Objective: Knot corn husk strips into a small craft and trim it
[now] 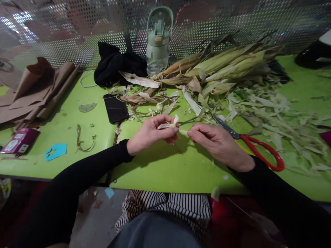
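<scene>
From husk strip (176,120): scissors (236,135) at 3 o'clock, phone (116,109) 10, husk bundle (219,67) 1. Strip pale, folded; left hand (152,132), right hand (217,143) pinch it.

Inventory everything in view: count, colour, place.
Tabletop: one, green, centre
Perforated screen: one, grey, behind tabletop
Bottle: one, pale green, back centre
Cloth: one, black, left of bottle
Corn husks: several, green-tan, right of bottle
Husk scraps: many, pale, centre and right
Phone: one, black, left of centre
Scissors: one, red-handled, right of centre
Paper: several pieces, brown, left
Box: one, purple, left
Cutout: one, blue, front left
Half-disc: one, grey-green, left of phone
Strands: several, brown, right of cutout
Unclear object: one, black, back right
Floor scraps: several, mixed, lower left
Held husk piece: one, pale, centre
Clothing: one, striped, bottom centre
Sleeves: two, black, either side
Left hand: one, bare, pinching husk piece
Right hand: one, bare, pinching husk piece
</scene>
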### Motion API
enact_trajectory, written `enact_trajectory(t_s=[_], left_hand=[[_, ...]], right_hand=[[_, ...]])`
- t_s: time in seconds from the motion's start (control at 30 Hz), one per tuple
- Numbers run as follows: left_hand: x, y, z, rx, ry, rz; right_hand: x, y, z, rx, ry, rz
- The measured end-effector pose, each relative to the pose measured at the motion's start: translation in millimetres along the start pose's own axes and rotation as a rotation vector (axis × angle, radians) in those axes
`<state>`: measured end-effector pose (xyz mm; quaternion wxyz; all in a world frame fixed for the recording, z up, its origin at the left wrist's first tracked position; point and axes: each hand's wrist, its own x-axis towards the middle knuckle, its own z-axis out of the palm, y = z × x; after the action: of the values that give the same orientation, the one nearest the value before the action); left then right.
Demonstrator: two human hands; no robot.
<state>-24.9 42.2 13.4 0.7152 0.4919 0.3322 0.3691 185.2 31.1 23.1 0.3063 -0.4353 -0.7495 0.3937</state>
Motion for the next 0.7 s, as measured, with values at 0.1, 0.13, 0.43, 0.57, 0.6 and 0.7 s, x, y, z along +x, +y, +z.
enact_trajectory(t_s=[0.1, 0.13, 0.43, 0.57, 0.6, 0.7], left_hand=[[2, -1, -0.7, -0.057, 0.024, -0.014], [3, -2, -0.5, -0.087, 0.037, -0.008], [2, -9, 6.8, -0.091, 0.1, 0.065], [-2, -12, 11.5, -0.024, 0.05, 0.083], [-2, -13, 12.9, -0.012, 0.042, 0.101], [-3, -18, 16.6, 0.01, 0.048, 0.164]], right_hand=[[0, 6, 1, 0.176, 0.027, 0.086], [0, 8, 2, 0.256, 0.046, 0.115], [2, 4, 20, 0.302, 0.09, 0.212], [4, 10, 25, 0.373, 0.11, 0.261], [4, 11, 26, 0.385, 0.128, 0.268], [3, 10, 26, 0.378, 0.153, 0.246]])
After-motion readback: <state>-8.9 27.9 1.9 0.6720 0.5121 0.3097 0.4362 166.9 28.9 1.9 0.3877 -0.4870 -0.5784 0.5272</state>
